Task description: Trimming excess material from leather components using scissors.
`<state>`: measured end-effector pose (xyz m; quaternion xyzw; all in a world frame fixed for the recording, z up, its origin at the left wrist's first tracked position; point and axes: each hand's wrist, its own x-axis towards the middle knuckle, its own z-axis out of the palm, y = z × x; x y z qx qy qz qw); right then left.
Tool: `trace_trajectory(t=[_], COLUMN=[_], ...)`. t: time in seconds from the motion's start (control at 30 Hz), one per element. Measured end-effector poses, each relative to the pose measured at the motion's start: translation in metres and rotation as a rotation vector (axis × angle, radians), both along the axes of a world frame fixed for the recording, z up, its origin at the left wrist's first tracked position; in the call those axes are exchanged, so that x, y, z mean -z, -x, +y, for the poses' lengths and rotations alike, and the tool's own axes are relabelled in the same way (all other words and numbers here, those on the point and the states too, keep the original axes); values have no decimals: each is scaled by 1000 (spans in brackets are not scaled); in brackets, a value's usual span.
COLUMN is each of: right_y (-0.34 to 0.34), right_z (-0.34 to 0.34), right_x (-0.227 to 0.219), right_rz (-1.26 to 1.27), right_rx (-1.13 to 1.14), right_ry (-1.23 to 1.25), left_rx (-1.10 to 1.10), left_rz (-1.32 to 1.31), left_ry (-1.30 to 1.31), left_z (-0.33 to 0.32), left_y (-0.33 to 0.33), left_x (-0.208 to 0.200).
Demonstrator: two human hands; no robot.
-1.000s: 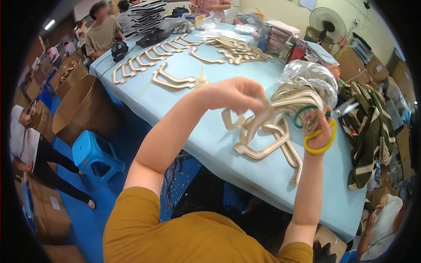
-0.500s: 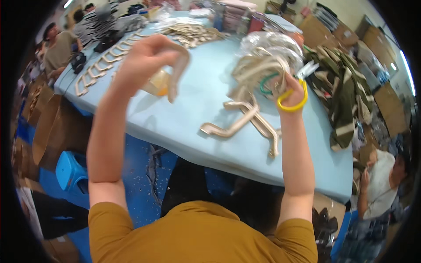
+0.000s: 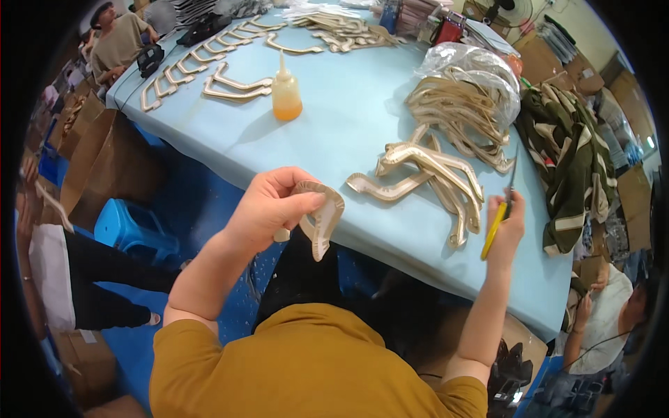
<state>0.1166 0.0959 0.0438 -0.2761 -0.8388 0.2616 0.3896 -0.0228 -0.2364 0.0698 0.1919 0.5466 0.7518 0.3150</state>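
Fingers of the left hand (image 3: 268, 209) pinch a curved tan plastic piece (image 3: 320, 216) — it looks like a hanger part — just off the near edge of the blue table (image 3: 334, 118), at about 6 o'clock from the loose heap. The right hand (image 3: 505, 223) is clenched round yellow-handled scissors (image 3: 498, 219), blade pointing up towards 12 o'clock, beside the table's near right edge.

To do this well, I judge the piece should be held steady by its thick end so the curved edge stays free, with the scissors brought to it rather than swung across the pile.

One amber squeeze bottle (image 3: 286, 94) stands upright at 11 o'clock from the left hand. One loose heap of like pieces (image 3: 428, 177) lies between the hands; they overlap too much to count — perhaps five or six. One clear bag (image 3: 474, 83) holds many more at 1 o'clock. Rows of pieces (image 3: 202, 70) lie far left; a striped cloth (image 3: 571, 153) hangs at 3 o'clock.
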Motion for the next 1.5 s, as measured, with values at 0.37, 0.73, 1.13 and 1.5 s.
trace_trajectory(t=[0.37,0.73,1.13,1.5], right_y=[18,12,21,14], right_z=[-152,-142,-132,-124], right_x=[15,13,22,15], right_rz=[176,45,0,-82], right_rx=[-871,-805,-913,-897], right_ry=[829,1013,1165,1246], left_rx=[-33,-6,25,176], left_rz=[-155,271,125,261], left_ry=[-107,-44,-22,72], left_z=[38,42,37,39], left_y=[-40,-47,-46,-41], left_x=[43,58,61,53])
